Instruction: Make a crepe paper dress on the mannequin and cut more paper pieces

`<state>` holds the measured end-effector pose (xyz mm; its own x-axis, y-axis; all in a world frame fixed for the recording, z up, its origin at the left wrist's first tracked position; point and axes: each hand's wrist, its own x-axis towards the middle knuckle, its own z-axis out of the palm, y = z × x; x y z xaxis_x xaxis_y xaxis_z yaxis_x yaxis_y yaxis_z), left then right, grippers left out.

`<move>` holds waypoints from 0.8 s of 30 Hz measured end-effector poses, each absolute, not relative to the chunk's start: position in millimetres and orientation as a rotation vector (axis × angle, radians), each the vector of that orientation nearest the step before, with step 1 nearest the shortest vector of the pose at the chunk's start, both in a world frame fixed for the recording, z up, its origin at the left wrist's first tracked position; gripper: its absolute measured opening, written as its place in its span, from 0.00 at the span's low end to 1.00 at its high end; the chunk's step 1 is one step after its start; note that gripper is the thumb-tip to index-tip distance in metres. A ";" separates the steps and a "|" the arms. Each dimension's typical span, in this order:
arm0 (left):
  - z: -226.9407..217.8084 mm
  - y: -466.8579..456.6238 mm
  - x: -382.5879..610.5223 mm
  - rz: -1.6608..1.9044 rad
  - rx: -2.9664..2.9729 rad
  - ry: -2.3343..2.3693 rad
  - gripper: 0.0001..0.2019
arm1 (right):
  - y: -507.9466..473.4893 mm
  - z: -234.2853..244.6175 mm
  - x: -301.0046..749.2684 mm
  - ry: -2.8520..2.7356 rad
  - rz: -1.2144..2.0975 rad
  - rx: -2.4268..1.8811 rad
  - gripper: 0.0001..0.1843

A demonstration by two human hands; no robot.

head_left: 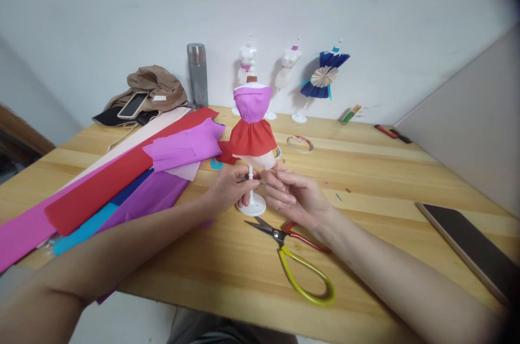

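A small white mannequin (252,116) in a purple paper top and a red pleated paper skirt stands on a round white base (253,207) on the wooden table (377,181). My left hand (231,187) has its fingers closed around the thin stand pole just under the skirt. My right hand (293,195) reaches in from the right, fingers stretched toward the same pole and touching the left fingertips; whether it pinches anything is hidden. Scissors with yellow and red handles (298,260) lie just in front of the base.
Long sheets of purple, red, blue and cream crepe paper (122,181) cover the table's left. Against the wall stand a steel flask (197,74), two bare mannequins (284,70), one in a blue fan dress (325,76), and a phone on bundled cloth (134,103). A tablet (467,246) lies right.
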<state>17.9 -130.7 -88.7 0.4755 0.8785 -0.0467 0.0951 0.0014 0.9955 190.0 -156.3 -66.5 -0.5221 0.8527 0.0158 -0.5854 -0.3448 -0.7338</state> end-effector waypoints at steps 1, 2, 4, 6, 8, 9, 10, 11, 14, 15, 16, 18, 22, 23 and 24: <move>-88.3 -130.6 17.9 0.767 1.455 0.915 0.05 | -156.9 -66.7 189.8 -0.874 1.975 -0.458 0.09; -88.1 -130.5 17.9 0.769 1.455 0.918 0.05 | -157.1 -67.5 189.6 -0.877 1.975 -0.454 0.08; -88.2 -130.4 18.0 0.773 1.452 0.903 0.08 | -157.1 -69.8 189.2 -0.881 1.979 -0.460 0.06; -88.8 -130.7 18.0 0.782 1.453 0.873 0.12 | -157.1 -71.6 188.6 -0.888 1.993 -0.471 0.05; -89.3 -131.1 17.9 0.785 1.453 0.850 0.15 | -158.0 -71.4 187.7 -0.902 2.008 -0.473 0.05; -89.4 -131.5 17.9 0.789 1.448 0.845 0.16 | -158.8 -70.5 187.2 -0.913 2.010 -0.472 0.05; -89.2 -131.9 17.9 0.791 1.440 0.843 0.16 | -159.7 -69.4 186.6 -0.926 2.005 -0.468 0.06; -88.8 -132.3 18.0 0.792 1.432 0.844 0.16 | -160.7 -68.2 186.0 -0.934 1.996 -0.467 0.07; -87.1 -133.7 18.4 0.777 1.427 0.860 0.16 | -162.9 -65.7 184.6 -0.918 1.971 -0.473 0.08; -86.7 -134.1 18.5 0.766 1.434 0.867 0.15 | -163.1 -65.6 184.4 -0.902 1.969 -0.474 0.09; -86.7 -134.3 18.6 0.759 1.441 0.873 0.15 | -163.1 -65.8 184.4 -0.887 1.967 -0.473 0.10; -87.8 -134.4 18.4 0.763 1.451 0.876 0.14 | -162.9 -66.8 184.8 -0.866 1.963 -0.472 0.11; -91.4 -134.2 17.4 0.791 1.443 0.850 0.10 | -163.1 -68.0 187.1 -0.844 1.928 -0.504 0.13; -91.8 -134.3 17.2 0.798 1.438 0.845 0.09 | -163.2 -68.1 187.7 -0.836 1.911 -0.512 0.13; -92.1 -134.5 17.1 0.801 1.434 0.841 0.08 | -163.3 -68.1 188.1 -0.831 1.896 -0.521 0.13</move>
<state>17.1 -134.5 -92.1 0.4964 0.8680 -0.0099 0.0326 -0.0072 0.9994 188.1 -163.3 -68.1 -0.4434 0.8963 -0.0036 -0.6047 -0.3020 -0.7370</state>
